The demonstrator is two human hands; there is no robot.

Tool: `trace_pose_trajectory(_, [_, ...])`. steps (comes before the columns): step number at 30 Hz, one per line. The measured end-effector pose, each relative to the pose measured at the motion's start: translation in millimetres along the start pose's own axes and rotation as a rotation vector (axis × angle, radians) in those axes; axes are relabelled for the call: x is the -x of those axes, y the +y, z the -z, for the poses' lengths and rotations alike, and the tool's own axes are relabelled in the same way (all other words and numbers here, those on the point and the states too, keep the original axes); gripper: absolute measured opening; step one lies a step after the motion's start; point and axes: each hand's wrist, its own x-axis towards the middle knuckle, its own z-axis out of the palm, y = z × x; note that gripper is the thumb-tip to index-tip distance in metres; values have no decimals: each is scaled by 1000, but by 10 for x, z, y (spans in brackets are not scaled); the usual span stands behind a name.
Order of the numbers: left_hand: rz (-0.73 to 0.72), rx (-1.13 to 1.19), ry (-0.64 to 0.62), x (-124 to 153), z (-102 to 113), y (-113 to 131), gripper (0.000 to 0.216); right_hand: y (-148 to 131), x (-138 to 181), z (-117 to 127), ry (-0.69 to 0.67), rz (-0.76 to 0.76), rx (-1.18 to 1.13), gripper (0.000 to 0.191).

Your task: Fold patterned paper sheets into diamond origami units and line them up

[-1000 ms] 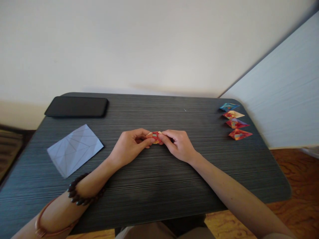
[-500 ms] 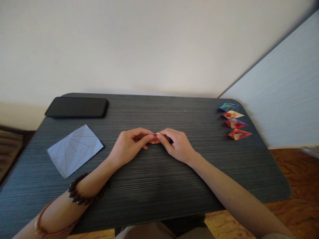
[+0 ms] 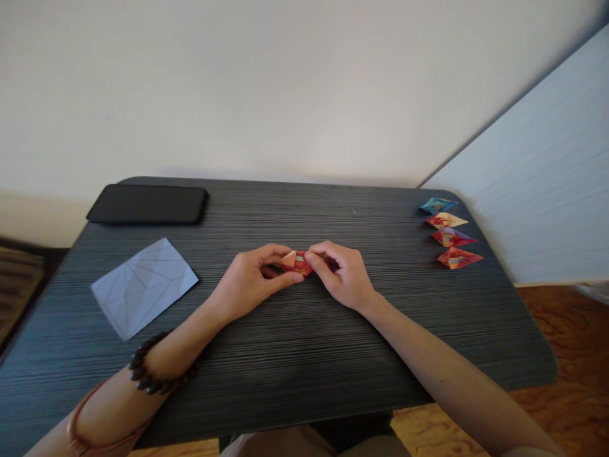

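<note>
Near the middle of the dark table (image 3: 304,355), a small red and orange folded paper piece (image 3: 297,259) is held between both hands. My left hand (image 3: 250,279) grips it from the left, with the thumb along its near edge and the fingers behind. My right hand (image 3: 341,273) pinches its right end between thumb and forefinger. A pale, triangular flap shows at the left of the piece, and a light patch lies in its middle. The fingers hide both of its ends.
At the right stand several folded paper pieces in a column, the nearest a red one (image 3: 459,258), the farthest a blue one (image 3: 438,205). A creased pale sheet (image 3: 145,289) lies at the left. Behind it rests a flat black object (image 3: 147,204). A wall (image 3: 285,89) rises behind the table.
My left thumb has moved from the top of the paper piece to its near edge. More of the piece shows now, including the pale flap. My right hand still pinches its right end.
</note>
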Motion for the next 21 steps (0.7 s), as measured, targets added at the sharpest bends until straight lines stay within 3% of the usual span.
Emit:
trace_pose_trajectory(10, [7,-40,-26,-6,12,-33,24,8,-8,-10,-42,65,37,19])
trace_pose_trajectory(21, [-133,-138,124,-22,16,-69,22,24,26,-33,-92,20,115,14])
